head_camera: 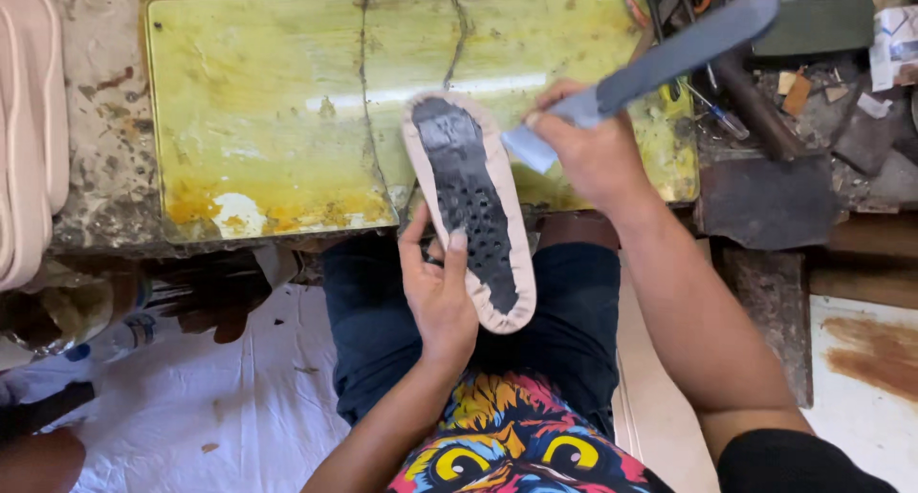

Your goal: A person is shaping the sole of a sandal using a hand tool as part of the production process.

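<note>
A: What's the biggest thing there?
B: The yellow-green glass slab [268, 110], cracked, lying on the bench. Everything sits off its near edge.
A: And the sole?
B: The shoe sole [470, 206] overlaps that near edge, toe on the slab, heel over the person's lap, its dark centre facing up with a pale rim.
A: The hands?
B: The left hand [438, 287] comes up from below, fingers wrapped round the heel half. The right hand [588, 149], forearm angled in from the right, is closed on a grey tool [669, 58] slanting up past the slab's right end.
</note>
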